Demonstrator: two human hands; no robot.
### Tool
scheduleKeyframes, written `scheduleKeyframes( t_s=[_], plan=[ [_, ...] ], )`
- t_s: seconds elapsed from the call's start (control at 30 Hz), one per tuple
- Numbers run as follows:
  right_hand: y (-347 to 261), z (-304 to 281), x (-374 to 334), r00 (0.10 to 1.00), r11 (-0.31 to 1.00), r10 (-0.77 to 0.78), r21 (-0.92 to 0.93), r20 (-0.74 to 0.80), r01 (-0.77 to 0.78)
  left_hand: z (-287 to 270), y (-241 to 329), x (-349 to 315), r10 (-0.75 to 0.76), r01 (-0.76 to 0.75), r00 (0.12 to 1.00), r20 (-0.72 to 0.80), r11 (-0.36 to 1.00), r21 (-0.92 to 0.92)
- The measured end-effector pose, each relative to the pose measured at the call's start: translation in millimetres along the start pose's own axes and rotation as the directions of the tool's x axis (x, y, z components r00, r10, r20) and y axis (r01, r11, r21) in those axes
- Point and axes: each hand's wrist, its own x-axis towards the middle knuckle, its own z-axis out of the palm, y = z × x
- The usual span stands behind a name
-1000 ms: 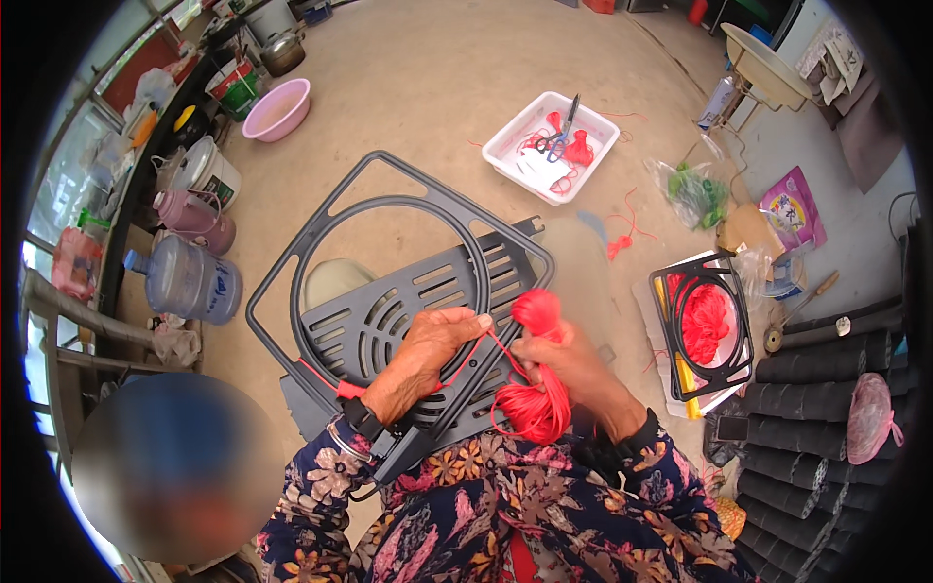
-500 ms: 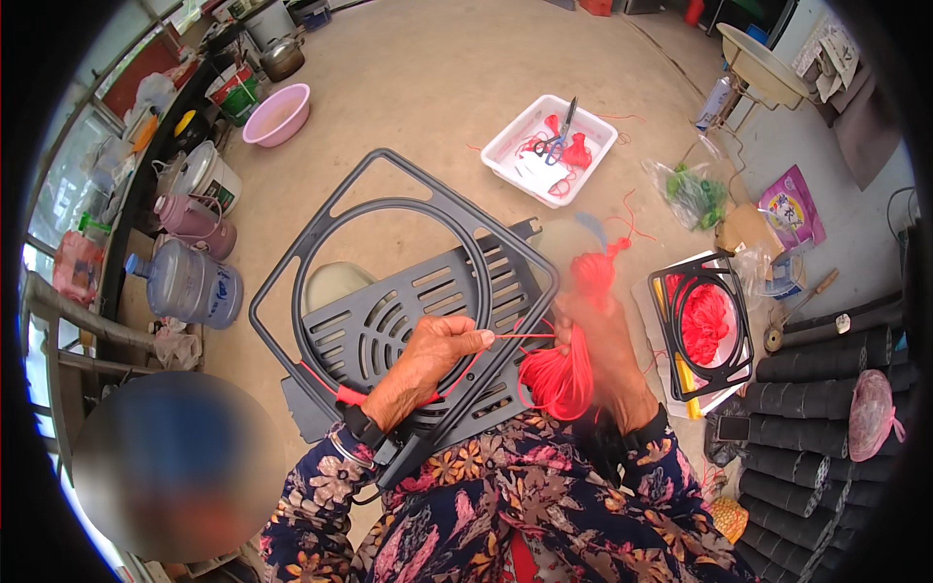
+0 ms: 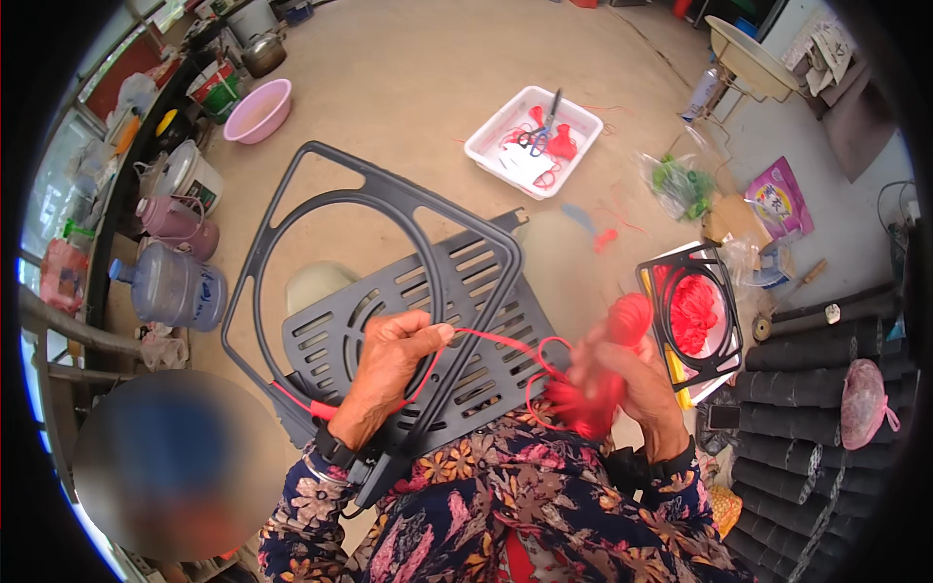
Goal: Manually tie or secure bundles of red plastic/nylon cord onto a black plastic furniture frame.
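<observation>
1. The black ring frame (image 3: pixel 416 201) slants in front of the person's body, overlapping the grey slotted panel (image 3: pixel 515 360) behind it.
2. The right hand (image 3: pixel 637 379), partly blurred, has its grip clenched around the red cord bundle (image 3: pixel 583 403) – right of the frame, near the panel's edge; the bundle shows above and below the fingers.
3. The left hand (image 3: pixel 389 360) is nearer the ring, its grip pinching cord between thumb and fingers.
4. The red strand (image 3: pixel 496 338) stretches rightward from that pinch – long axis across the frame's side bar – and loops beside the bundle.
</observation>
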Motion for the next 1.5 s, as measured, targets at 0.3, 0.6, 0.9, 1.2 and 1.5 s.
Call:
scheduleKeyframes(
  t_s=[0.3,0.6,0.9,1.2,1.5],
  plan=[
    [13,-43,-31,0.964,0.993,0.103,-0.039,-0.245,-0.116,-10,7,-10,0.008,-0.007,1.000,0.008,1.000,-0.011],
    [27,-18,4,0.930,0.905,0.107,-0.353,-0.351,-0.238,-16,-1,-12,-0.013,0.013,1.000,-0.021,1.000,-0.019],
    [21,-19,19,0.936,0.916,-0.009,-0.378,-0.352,-0.133,-16,1,-13,-0.012,0.011,1.000,-0.027,1.000,-0.013],
    [11,-51,58,0.910,0.988,-0.029,-0.152,-0.413,-0.037,-8,11,-8,0.044,-0.044,0.999,-0.006,0.998,-0.051],
    [-6,-66,101,0.931,0.994,-0.107,-0.058,-0.348,0.093,-3,6,0,0.006,-0.006,0.999,0.048,1.000,-0.006]
  ],
)
